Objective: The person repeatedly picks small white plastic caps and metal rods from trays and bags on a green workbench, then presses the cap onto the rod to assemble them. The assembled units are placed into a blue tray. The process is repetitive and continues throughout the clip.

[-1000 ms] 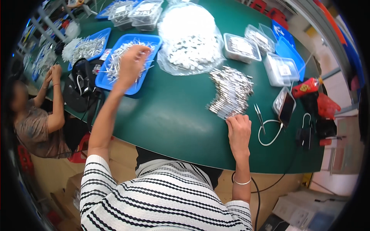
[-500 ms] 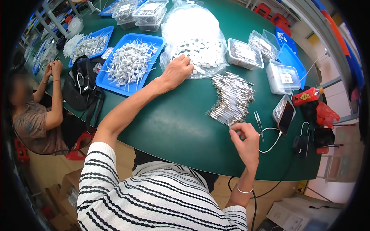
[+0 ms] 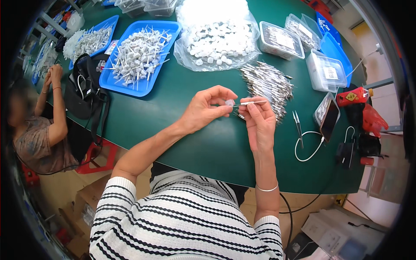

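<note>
My left hand point(image 3: 210, 106) pinches a small white plastic cap point(image 3: 229, 103) between thumb and fingers. Facing it, my right hand point(image 3: 260, 116) grips a thin metal rod point(image 3: 251, 102), its tip pointing left at the cap and touching it or very close. Both hands are raised over the front of the green table. Just beyond my right hand lies a pile of similar metal rods point(image 3: 268, 86). Farther back, a clear plastic bag point(image 3: 186, 58) lies open with many white caps point(image 3: 216, 45) spread in it.
A blue tray point(image 3: 104, 82) of capped rods stands at the left, beside a black bag point(image 3: 80, 95). Lidded plastic boxes point(image 3: 281, 41), tweezers point(image 3: 298, 125), a phone point(image 3: 330, 121) and a white cable point(image 3: 310, 159) lie at the right. Another person point(image 3: 39, 130) sits at the far left.
My left hand has come back from the bag of caps with one cap. My right hand has moved up and left from the pile's near end, holding a rod; the two hands now meet.
</note>
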### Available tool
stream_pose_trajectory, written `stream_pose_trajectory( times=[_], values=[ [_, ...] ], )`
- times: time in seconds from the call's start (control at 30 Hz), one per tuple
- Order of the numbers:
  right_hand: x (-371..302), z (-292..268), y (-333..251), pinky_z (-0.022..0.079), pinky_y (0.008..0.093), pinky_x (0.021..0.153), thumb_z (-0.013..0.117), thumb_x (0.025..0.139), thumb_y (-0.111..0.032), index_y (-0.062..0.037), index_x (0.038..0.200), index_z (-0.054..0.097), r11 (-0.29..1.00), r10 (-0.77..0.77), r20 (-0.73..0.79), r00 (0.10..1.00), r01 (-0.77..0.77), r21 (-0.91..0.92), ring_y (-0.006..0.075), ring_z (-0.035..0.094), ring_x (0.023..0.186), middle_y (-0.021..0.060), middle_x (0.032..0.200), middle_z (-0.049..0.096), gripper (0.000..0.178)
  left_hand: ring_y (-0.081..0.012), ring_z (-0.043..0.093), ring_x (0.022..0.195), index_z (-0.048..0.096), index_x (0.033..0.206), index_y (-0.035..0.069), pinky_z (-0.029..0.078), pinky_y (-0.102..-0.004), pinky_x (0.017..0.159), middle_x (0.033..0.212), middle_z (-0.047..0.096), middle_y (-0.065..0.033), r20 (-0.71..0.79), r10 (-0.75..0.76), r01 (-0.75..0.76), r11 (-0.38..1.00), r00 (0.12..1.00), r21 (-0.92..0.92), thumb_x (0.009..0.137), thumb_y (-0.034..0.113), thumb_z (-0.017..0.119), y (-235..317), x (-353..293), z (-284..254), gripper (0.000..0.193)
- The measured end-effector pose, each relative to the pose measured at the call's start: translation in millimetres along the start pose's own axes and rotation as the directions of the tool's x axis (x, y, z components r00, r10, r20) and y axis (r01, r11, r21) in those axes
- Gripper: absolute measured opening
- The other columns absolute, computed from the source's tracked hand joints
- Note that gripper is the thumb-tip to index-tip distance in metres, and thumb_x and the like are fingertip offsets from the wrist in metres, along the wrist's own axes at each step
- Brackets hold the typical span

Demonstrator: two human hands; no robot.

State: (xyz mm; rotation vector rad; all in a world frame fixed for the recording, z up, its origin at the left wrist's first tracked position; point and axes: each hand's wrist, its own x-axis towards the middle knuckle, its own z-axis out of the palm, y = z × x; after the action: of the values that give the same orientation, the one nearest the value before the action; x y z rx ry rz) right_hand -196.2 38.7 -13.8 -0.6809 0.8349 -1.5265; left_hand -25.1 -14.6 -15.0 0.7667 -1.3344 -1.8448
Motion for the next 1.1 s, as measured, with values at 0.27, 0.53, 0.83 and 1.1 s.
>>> stream_pose_trajectory(
  times=[0.27,0.53,0.83,1.1],
  values=[
    [-4,7,6,0.051,0.0294,0.080,0.058,0.090,-0.003,0.0011,0.103,0.057,0.999,-0.044,-0.038,0.998,0.043,-0.026,0.0166,0.063,0.086,0.0112,0.095,0.065,0.014,-0.0109,0.060,0.090,0.059,0.116,-0.002,0.050,-0.0230,0.074,0.102,0.065,-0.0088,0.080,-0.121,0.130,0.984,0.989,-0.122,0.088,0.008,0.061,-1,-3,-4,0.030],
    [-7,5,8,0.049,0.0245,0.072,0.062,0.088,-0.004,0.0004,0.099,0.057,0.962,-0.207,-0.074,0.976,0.189,-0.195,0.0119,0.060,0.077,0.0073,0.088,0.063,0.013,-0.0118,0.061,0.089,0.058,0.117,-0.002,0.050,-0.0234,0.075,0.105,0.065,-0.0112,0.078,-0.182,0.195,0.955,0.980,-0.222,0.088,0.007,0.060,1,-4,-9,0.031],
    [-11,14,9,0.047,0.0214,0.068,0.063,0.088,-0.004,0.0000,0.094,0.057,0.866,-0.349,0.001,0.937,0.323,-0.382,0.0101,0.059,0.074,0.0055,0.087,0.061,0.009,-0.0112,0.062,0.088,0.058,0.115,-0.002,0.051,-0.0224,0.078,0.102,0.066,-0.0089,0.072,-0.230,0.241,0.921,0.971,-0.306,0.087,0.007,0.062,-2,-3,-7,0.030],
    [-13,13,10,0.048,0.0229,0.067,0.064,0.086,-0.004,0.0003,0.090,0.057,0.758,-0.426,0.037,0.904,0.379,-0.531,0.0108,0.059,0.073,0.0049,0.083,0.059,0.009,-0.0121,0.063,0.089,0.058,0.116,-0.003,0.052,-0.0230,0.078,0.101,0.066,-0.0095,0.098,-0.245,0.264,0.897,0.965,-0.354,0.088,0.008,0.062,-4,-3,-8,0.030]
  ],
)
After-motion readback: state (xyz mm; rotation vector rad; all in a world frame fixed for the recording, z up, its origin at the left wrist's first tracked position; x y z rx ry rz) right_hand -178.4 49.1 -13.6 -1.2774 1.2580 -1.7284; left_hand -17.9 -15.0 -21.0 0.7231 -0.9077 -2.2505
